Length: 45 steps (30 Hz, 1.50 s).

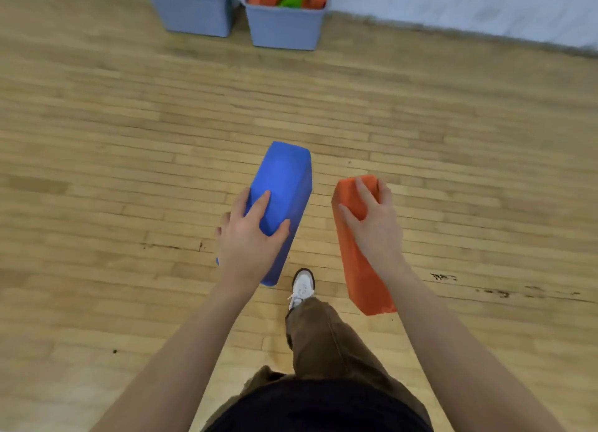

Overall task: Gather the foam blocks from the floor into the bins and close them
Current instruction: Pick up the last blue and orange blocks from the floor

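We look down at our own two arms stretched out over a pale wooden floor [129, 140]. Our left hand [249, 237] grips a blue foam block [284, 179] near its upper end, thumb on one face and fingers wrapped around the other side, so the long block hangs lengthwise and points away from us. Our right hand [372, 218] holds an orange foam block [359, 269] the same way, fingers curled over its far end. Carrying one block in each hand likely saves a trip, and gripping near one end seems to let each block drop straight in. Far ahead, against a light wall, two grey-blue bins [281, 26] stand side by side, touching or nearly so. Both are open, and orange, green and blue foam shows above their rims. No lids are in view. Both held blocks are well apart from the bins, with bare floor between. Below the blocks we see one white shoe [302, 287] and a brown trouser leg [326, 341]. No brand, label or writing can be read on anything here.
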{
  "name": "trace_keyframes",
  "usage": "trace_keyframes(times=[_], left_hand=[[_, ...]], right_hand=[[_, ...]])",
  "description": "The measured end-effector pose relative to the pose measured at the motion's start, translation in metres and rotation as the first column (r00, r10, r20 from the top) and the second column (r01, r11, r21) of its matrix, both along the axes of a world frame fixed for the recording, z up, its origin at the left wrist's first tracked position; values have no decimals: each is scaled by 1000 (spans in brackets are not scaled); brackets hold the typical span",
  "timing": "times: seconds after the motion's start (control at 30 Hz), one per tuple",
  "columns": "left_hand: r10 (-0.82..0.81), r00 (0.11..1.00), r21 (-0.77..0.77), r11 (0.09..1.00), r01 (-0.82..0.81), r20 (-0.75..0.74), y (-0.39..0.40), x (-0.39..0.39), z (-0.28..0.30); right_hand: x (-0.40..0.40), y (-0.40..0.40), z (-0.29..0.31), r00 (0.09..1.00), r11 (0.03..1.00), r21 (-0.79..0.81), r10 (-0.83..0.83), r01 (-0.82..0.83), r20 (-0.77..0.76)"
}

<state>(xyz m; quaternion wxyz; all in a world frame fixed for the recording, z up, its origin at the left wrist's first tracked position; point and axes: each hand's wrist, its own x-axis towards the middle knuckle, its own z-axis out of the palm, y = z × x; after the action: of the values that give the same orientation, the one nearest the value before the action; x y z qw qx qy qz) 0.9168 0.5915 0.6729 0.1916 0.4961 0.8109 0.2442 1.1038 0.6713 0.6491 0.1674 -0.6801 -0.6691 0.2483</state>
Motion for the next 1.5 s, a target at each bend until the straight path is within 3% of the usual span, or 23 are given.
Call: trace_keyframes(times=[0.13,0.3,0.53,0.7,1.0,1.33,1.5], left_hand=[[-6,1000,-25,1000,6,23,82,-14,-3],[105,994,-26,994,-104,15,150,-60,4],[380,923,-22,925,-380,64,228,-158,-2],[420,904,-7,907,-421,84,302,-258,-10],[174,985,-6,985,-174,-9,494,-388,16],[-152,988,10,988,152,21,778,-415,-5],[-195,981,7,981,195,24,922,-429,3]], right_hand=[[-20,80,3,999,999,2,48,-48,-3],[-79,178,21,984,984,15,177,-177,13],[-216,303,21,927,927,75,373,-369,-49],[-320,391,15,908,912,87,409,-402,-88],[-411,532,36,975,980,27,201,-199,-100],[-395,736,-2,981,986,0,-168,169,-101],[-407,868,8,969,974,-8,-226,226,-98]])
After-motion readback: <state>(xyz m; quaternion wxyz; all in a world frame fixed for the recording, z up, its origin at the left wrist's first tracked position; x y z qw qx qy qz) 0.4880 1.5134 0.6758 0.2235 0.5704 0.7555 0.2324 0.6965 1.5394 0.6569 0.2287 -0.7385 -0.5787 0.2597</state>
